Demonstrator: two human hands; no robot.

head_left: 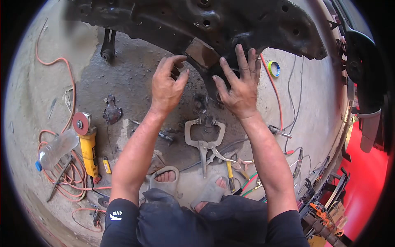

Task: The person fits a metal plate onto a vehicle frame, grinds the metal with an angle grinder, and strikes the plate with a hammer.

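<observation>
A large black metal part [164,20] spans the top of the view, with a brownish square metal plate [203,53] lying on it near its lower edge. My left hand [168,84] is just left of the plate, fingers curled with a gap between thumb and fingertips and nothing visible in them. To the right of the plate my right hand [240,82] has its fingers spread, fingertips over the black part. Whether they press on it is hard to tell. Below both hands, a C-shaped locking clamp [204,144] lies on the floor.
A yellow angle grinder [88,150], a plastic bottle [57,150] and orange hose [68,181] lie at the left. A yellow-handled hammer [230,175] is near my feet. A roll of tape [273,69] and cables lie right; a red surface [362,177] is at far right.
</observation>
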